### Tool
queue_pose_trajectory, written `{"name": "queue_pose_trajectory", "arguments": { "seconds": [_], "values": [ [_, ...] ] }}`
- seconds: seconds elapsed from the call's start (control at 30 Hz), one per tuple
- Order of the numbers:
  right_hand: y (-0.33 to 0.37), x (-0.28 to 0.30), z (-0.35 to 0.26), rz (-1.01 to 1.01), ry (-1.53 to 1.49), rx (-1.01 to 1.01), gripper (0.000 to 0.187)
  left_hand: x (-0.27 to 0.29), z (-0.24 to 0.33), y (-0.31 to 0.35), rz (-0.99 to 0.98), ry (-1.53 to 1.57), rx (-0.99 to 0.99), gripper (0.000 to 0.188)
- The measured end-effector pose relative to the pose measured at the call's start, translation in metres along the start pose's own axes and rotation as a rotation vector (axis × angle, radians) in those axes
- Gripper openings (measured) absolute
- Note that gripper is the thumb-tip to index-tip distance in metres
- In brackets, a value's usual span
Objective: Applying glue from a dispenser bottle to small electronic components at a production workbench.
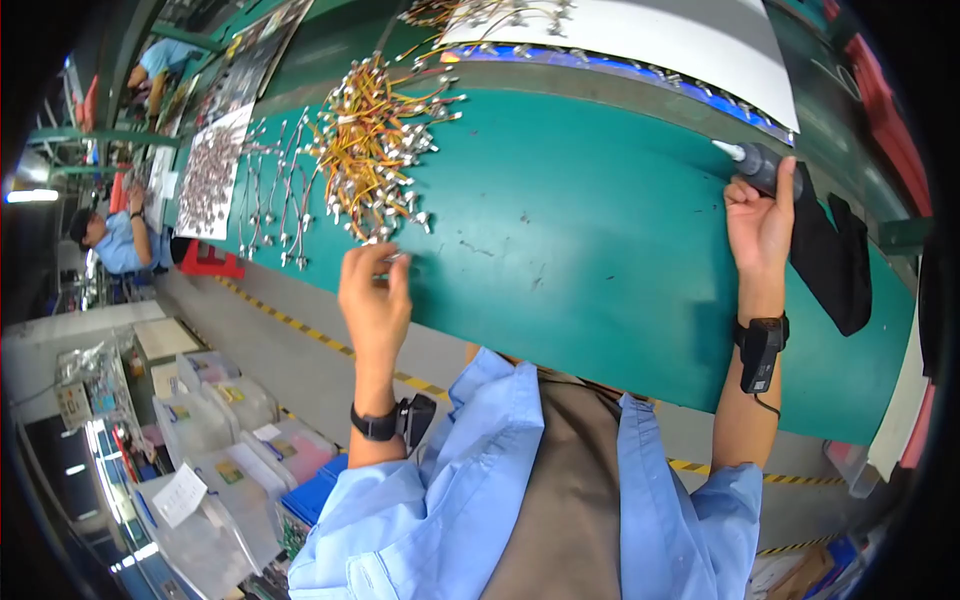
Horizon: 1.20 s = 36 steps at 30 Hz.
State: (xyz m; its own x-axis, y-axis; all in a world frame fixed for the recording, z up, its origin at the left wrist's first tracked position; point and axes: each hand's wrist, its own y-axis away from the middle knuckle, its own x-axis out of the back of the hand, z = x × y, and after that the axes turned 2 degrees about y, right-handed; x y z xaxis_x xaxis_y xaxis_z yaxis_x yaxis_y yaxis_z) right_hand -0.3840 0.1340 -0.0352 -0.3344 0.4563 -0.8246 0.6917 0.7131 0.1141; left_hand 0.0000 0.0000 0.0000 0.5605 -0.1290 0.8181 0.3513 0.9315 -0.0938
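My left hand (374, 295) pinches a small metal connector on a short wire at the near edge of a pile of yellow and orange wired connectors (372, 150) on the green table (600, 260). At the table's right side, my right hand (760, 222) grips a dark grey squeeze bottle (765, 165); its white nozzle points left. Both wrists wear black bands.
Single wired connectors (275, 190) lie in rows left of the pile, beside a sheet heaped with small metal parts (210, 180). A white board (640, 35) lies at the back. A black cloth (835, 255) sits by my right hand. Clear plastic bins (215, 440) stand on the floor. Other people work at far left.
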Motion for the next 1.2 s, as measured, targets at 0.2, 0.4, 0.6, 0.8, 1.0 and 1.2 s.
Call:
{"name": "queue_pose_trajectory", "arguments": {
  "seconds": [0.2, 0.4, 0.6, 0.8, 1.0, 1.2],
  "values": [
    [-0.002, -0.005, -0.005, 0.065, 0.012, 0.004, 0.027, 0.008, 0.057, -0.019, 0.325, 0.548, -0.181, 0.015],
    [0.000, -0.006, -0.006, 0.080, 0.004, 0.020, 0.027, -0.034, 0.130, -0.072, 0.104, 0.847, -0.239, 0.024],
    [0.001, -0.012, -0.005, 0.122, 0.006, 0.016, 0.027, -0.084, 0.150, -0.101, -0.262, 0.978, -0.113, 0.026],
    [0.002, -0.010, -0.005, 0.099, 0.042, 0.024, 0.029, -0.102, 0.136, -0.097, -0.346, 1.135, -0.005, 0.026],
    [0.013, -0.023, 0.003, 0.080, 0.167, 0.070, 0.035, -0.099, 0.142, -0.089, -0.490, 1.377, 0.164, 0.023],
    [0.034, -0.043, 0.013, 0.093, 0.378, 0.268, 0.049, -0.115, 0.147, -0.070, -0.417, 1.243, -0.031, 0.019]
  ]
}}
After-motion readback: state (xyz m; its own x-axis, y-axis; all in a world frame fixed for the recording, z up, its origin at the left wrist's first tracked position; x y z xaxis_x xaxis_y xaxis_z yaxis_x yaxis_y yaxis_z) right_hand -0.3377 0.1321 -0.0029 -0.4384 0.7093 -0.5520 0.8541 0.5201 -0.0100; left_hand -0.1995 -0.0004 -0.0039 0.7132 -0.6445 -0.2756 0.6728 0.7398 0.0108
